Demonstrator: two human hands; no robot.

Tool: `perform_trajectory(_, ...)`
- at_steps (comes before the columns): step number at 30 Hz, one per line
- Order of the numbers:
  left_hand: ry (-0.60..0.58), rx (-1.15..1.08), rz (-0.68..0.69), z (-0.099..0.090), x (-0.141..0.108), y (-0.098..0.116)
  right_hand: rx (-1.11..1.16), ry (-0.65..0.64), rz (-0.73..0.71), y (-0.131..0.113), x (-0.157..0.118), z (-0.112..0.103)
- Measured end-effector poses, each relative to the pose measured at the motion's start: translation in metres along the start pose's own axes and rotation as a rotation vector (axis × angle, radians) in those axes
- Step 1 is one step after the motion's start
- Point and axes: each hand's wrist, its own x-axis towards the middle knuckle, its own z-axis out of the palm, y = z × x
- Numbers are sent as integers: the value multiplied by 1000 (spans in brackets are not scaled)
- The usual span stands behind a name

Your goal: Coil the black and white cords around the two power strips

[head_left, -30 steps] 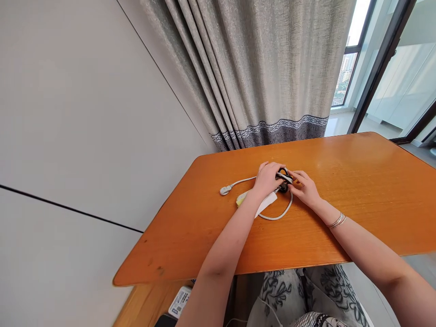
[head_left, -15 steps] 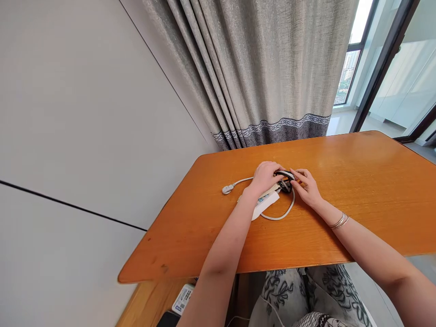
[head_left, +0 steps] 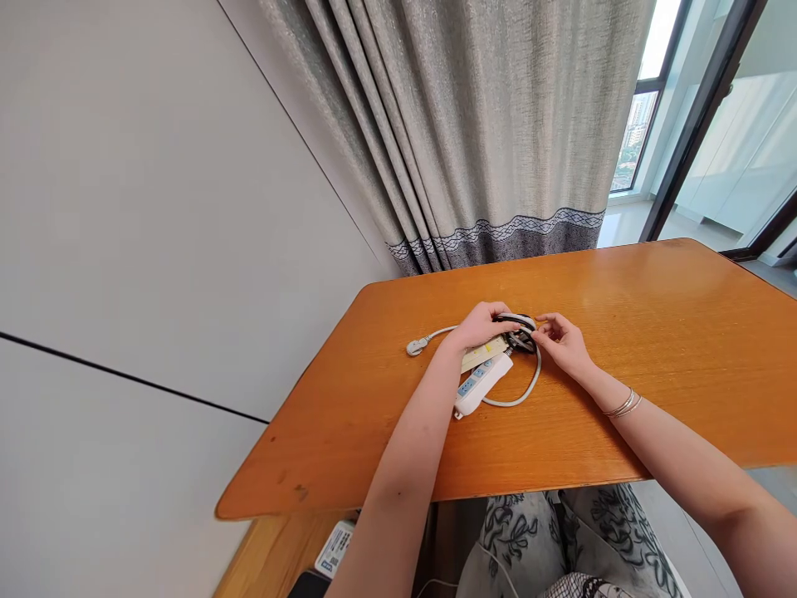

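Observation:
My left hand (head_left: 481,325) is closed over a tangled bundle of black and white power cords (head_left: 520,335). At the bundle's right side, the thumb and fingers of my right hand (head_left: 565,344) pinch a cord. Below my left hand lies a white power strip (head_left: 484,384) with blue socket faces, set at a slant. A cream-coloured power strip (head_left: 482,355) rests beside it, partly hidden by my left wrist. A white plug (head_left: 415,347) lies to the left on its cord. A white cord loop (head_left: 521,399) curves below the bundle.
The orange wooden table (head_left: 653,349) extends widely to the right. A grey curtain (head_left: 498,124) hangs behind its far edge, and a pale wall panel (head_left: 155,208) stands at the left. A white labelled box (head_left: 334,548) sits below the near edge.
The white power strip has turned and slid slightly toward me, so its sockets now show. My left hand has shifted a little, and my right fingers have moved slightly on the cords.

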Motion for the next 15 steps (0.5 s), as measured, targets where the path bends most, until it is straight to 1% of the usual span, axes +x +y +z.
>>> perform_trajectory(2,-17,-35,-8,1,0,-3,-15,11,-5,-3,0,0)
perform_trajectory(5,5,-52,9,5,1,-4,-46,27,-29,-7,-1,-1)
perform_trajectory(9,3,-94,24,8,3,-5,-98,0,-53,-9,-2,-1)
perform_trajectory(12,63,-112,30,7,4,-6,-183,-3,-76,-7,0,-1)
perform_trajectory(15,136,-178,7,4,5,-6,-186,84,-56,-1,4,-2)
